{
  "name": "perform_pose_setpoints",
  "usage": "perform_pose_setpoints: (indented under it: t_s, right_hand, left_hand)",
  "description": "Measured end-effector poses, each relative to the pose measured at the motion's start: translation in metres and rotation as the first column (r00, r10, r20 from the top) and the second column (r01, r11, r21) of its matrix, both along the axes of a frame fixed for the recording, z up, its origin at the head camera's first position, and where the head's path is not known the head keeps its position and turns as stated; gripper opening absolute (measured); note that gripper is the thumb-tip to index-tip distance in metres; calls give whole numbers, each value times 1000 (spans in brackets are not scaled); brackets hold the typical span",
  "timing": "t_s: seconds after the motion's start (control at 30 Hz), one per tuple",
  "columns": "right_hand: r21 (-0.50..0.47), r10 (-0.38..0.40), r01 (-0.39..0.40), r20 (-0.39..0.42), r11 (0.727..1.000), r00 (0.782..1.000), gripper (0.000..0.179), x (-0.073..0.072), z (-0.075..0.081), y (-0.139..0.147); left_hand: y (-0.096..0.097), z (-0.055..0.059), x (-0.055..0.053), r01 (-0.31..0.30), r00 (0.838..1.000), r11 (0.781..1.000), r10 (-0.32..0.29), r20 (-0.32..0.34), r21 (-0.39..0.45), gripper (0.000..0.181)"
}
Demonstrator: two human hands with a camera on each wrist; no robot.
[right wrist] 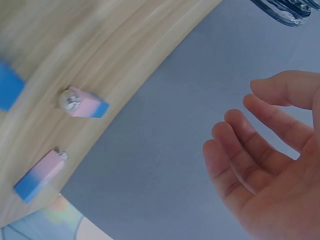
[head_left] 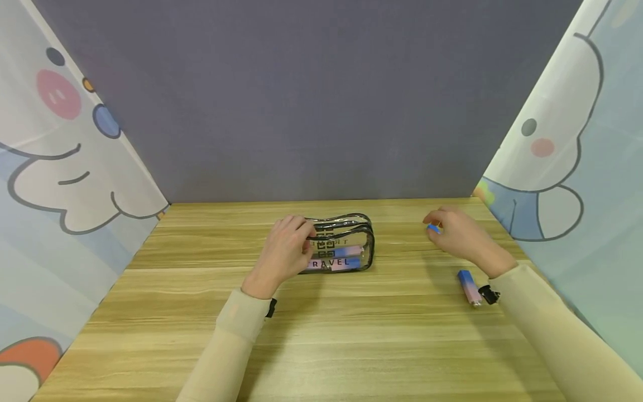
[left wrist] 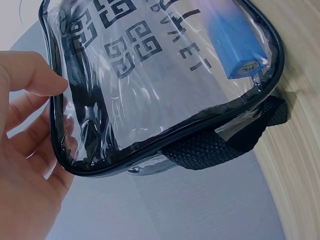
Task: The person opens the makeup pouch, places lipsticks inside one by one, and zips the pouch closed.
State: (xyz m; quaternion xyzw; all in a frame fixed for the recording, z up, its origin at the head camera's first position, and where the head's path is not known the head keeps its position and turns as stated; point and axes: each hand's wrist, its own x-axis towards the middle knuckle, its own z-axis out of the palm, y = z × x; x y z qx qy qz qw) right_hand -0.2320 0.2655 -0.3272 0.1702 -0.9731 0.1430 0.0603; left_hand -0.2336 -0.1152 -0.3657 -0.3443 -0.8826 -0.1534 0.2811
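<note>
A clear pouch with black piping and "TRAVEL" lettering stands on the table. Inside it lie pink-and-blue lipstick-like tubes. My left hand pinches the pouch's left upper edge; in the left wrist view its thumb lies on one side of the black rim and its fingers behind. To the right, my right hand hovers with relaxed, slightly bent fingers and nothing between them. Beyond its fingertips shows a bit of blue, mostly hidden by the hand. Another pink-and-blue tube lies nearer, beside the right wrist.
Two pink-and-blue tubes, one and another, appear on the wooden table in the right wrist view, with a blue end at the left edge. A grey wall and printed curtains enclose the table.
</note>
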Motion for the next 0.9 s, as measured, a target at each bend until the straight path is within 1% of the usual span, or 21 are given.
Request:
perform_pose_setpoints:
  t_s: [0.13, 0.33, 0.6, 0.9]
  right_hand:
    - [-4, 3, -3, -22, 1000, 1000, 25, 4, -6, 8]
    - [9, -23, 23, -10, 1000, 1000, 28, 13, -15, 20]
    - [30, -34, 35, -10, 999, 999, 24, 19, -24, 32]
    - [34, -58, 57, 22, 998, 998, 24, 26, -33, 41]
  left_hand:
    - [-1, 0, 1, -3, 1000, 1000, 3, 8, 4, 22]
    - [-2, 1, 0, -1, 1000, 1000, 1, 6, 4, 22]
    - [-3, 1, 0, -3, 1000, 1000, 3, 5, 2, 21]
    - [-5, 1, 0, -6, 1000, 1000, 6, 11, -2, 22]
